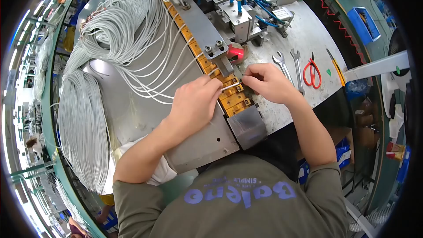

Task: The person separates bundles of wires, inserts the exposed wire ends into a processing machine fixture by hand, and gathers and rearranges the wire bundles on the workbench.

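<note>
My left hand [194,101] is closed on a white cable [231,86], gripping it between thumb and fingers. The cable lies across the yellow-orange slotted fixture strip [233,99], close to its near end. On the strip's right side, my right hand [266,83] pinches the same cable near its tip; the fingers hide the very end. Farther up the strip, several white cables [169,68] sit in slots under a steel clamp bar [198,28]. A grey metal block [246,128] caps the near end of the strip.
Large bundles of white-grey cable [83,123] lie on the left. To the right are two wrenches [296,64], red-handled scissors [312,75] and a yellow-handled tool [337,69]. Pneumatic blocks [240,20] with blue hoses stand behind. A blue bin [363,24] is at far right.
</note>
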`<state>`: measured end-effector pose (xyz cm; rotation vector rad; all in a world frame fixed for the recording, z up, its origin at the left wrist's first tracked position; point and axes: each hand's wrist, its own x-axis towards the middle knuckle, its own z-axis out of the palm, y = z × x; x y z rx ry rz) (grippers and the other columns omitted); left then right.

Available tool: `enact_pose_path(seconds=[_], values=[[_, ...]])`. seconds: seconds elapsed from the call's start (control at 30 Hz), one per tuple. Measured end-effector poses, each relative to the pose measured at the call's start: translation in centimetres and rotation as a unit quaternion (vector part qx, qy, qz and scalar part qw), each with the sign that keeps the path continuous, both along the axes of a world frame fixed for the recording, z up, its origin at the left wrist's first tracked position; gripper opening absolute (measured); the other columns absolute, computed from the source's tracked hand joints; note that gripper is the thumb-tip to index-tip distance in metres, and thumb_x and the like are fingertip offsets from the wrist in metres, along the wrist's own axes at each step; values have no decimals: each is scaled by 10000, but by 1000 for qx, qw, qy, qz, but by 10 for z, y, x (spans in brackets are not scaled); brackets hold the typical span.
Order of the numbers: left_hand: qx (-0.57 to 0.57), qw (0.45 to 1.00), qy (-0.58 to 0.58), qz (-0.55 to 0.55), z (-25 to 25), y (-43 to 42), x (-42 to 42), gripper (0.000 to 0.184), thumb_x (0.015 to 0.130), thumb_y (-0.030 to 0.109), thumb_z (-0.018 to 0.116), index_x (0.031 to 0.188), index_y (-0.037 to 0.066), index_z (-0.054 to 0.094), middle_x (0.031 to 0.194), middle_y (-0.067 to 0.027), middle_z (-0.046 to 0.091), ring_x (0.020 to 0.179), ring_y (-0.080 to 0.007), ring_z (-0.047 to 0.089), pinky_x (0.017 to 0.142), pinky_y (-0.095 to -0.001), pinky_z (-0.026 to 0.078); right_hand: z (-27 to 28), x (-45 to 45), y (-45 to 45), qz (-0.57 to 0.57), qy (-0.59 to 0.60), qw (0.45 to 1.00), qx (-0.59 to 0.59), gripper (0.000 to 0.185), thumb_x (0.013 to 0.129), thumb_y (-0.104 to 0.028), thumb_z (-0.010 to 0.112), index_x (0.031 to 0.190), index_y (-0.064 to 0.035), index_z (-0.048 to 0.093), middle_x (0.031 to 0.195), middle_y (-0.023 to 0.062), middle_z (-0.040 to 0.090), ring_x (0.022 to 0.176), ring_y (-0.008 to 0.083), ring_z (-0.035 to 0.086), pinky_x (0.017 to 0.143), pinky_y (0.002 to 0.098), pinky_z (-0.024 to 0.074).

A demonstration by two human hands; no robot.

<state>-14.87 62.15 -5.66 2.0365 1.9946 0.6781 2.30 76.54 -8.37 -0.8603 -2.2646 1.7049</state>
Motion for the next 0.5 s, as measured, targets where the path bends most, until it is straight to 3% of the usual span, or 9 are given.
enact_pose_path(seconds=[0.03,0.13,0.33,0.43,0.5], values=[[-10,999,35,-15,1,0,2,84,790,43,605,873,35,591,805,-109,563,678,-315,586,575,-386,472,-3,0,2,12,3,1000,19,203,860,-152,563,765,22,605,580,5,518,547,72,485,507,243,385],[-35,991,123,-45,3,-5,11,132,772,45,581,903,49,574,801,-100,524,651,-290,585,542,-379,471,-18,1,6,25,41,981,-188,190,878,-152,547,768,-4,593,590,-9,509,537,72,468,500,243,379],[-31,985,158,-60,2,-9,16,192,760,66,572,951,60,556,804,-93,494,669,-256,593,522,-374,477,-25,2,10,11,63,979,-194,172,890,-131,541,757,-22,556,591,-19,466,524,74,447,473,237,338],[-16,989,145,-37,3,-12,9,234,749,69,583,982,56,558,847,-109,510,743,-266,601,546,-372,493,-30,9,24,-160,152,928,-300,166,874,-102,548,725,-32,524,594,-14,418,499,84,391,452,243,293],[-17,990,135,-22,7,-10,-5,274,739,76,594,1010,55,563,884,-123,522,796,-275,602,574,-376,506,-19,10,20,-164,145,945,-243,187,876,-102,549,709,-26,511,583,-1,431,497,90,404,453,240,299]])
